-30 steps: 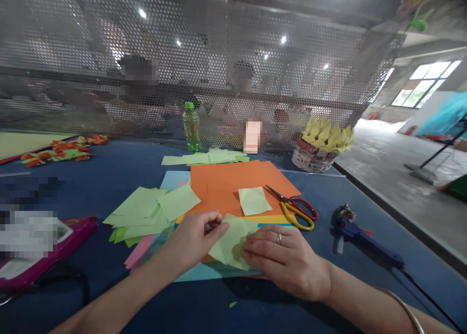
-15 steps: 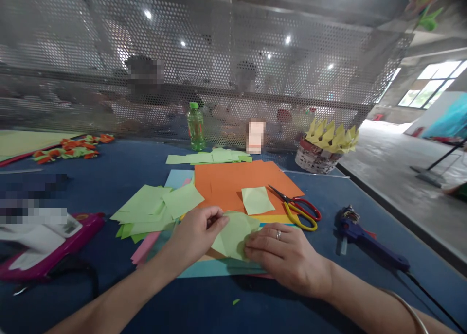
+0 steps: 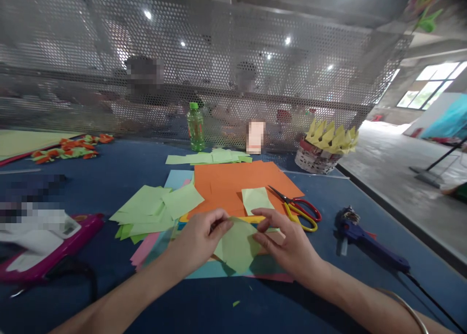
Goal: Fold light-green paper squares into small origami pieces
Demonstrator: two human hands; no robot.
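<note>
Beyond the loosely parted right hand sits a yellow-spiked basket; the left hand pinches green paper, one corner pointing nearward.

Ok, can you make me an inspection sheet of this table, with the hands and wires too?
Surface: blue table, small green scrap near the front.
Things in hand: creased green paper over stacked coloured sheets.
Clutter: green paper pile, scissors resting partly on the orange sheet, green bottle.
Left hand: pinches the paper's upper left part.
Right hand: fingers at its right side; grip unclear.
Cables: cord from the blue glue gun; dark cord by the magenta device.
Surroundings: perforated metal screen behind; windows far right.
</note>
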